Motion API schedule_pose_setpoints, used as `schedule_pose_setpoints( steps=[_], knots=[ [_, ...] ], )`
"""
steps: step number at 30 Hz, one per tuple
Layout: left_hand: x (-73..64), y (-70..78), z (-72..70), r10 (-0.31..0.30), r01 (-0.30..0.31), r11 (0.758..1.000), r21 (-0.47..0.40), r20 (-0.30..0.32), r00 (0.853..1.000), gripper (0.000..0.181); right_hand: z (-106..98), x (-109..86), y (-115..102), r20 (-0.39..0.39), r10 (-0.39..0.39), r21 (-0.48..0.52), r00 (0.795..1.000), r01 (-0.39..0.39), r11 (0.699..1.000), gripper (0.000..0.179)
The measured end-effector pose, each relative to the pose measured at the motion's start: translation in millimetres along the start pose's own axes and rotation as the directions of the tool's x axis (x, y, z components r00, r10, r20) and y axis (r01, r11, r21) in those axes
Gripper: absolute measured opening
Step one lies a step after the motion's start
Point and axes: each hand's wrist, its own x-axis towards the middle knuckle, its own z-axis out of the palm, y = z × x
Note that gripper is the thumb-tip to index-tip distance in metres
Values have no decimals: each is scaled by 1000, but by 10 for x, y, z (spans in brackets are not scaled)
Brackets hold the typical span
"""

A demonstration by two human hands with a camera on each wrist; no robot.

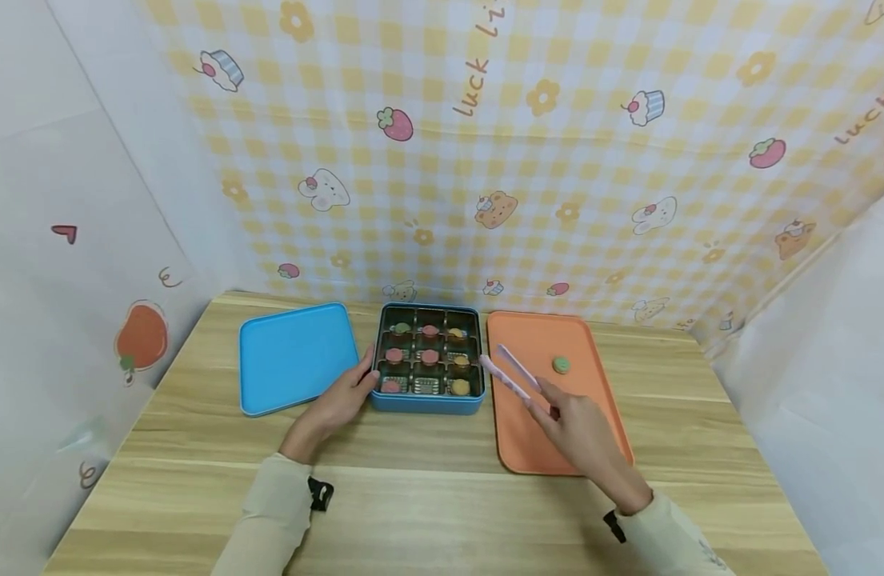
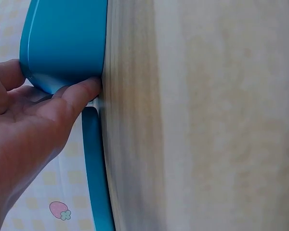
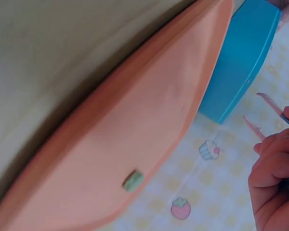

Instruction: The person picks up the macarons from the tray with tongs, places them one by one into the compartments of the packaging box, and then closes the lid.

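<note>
A blue tin (image 1: 427, 404) with a dark divided insert holds several small round pink, green and yellow sweets that look like macarons; the front middle compartment shows bare clear plastic. My left hand (image 1: 348, 394) rests against the tin's left side, thumb near the top rim and a finger low by the table in the left wrist view. Pale pink tongs (image 1: 510, 380) are pinched in my right hand (image 1: 578, 424), tips apart with nothing between them, near the tin's right edge. One green macaron-like sweet (image 1: 561, 365) lies on the orange tray (image 1: 535, 448), right of the tongs.
A blue lid (image 1: 298, 356) lies flat on the wooden table (image 1: 427, 512), left of the tin. Behind the table hangs a checked cloth (image 1: 442, 200) with printed pictures. White sheets close off both sides.
</note>
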Motion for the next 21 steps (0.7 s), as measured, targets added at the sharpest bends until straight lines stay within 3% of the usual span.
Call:
schedule_pose_setpoints(
  steps=[8,13,21],
  knots=[
    [-4,-1,-6,5,-5,1000,-17,10,1000,59,-86,-5,229,-33,-10,-34,999,9,999,40],
    [-9,-2,-10,-4,4,1000,-23,9,1000,59,-94,9,407,-27,-14,-85,1000,12,996,25],
    [-1,-3,4,-8,8,1000,-24,3,1000,59,-133,11,661,27,64,-107,998,-61,992,23]
  ],
)
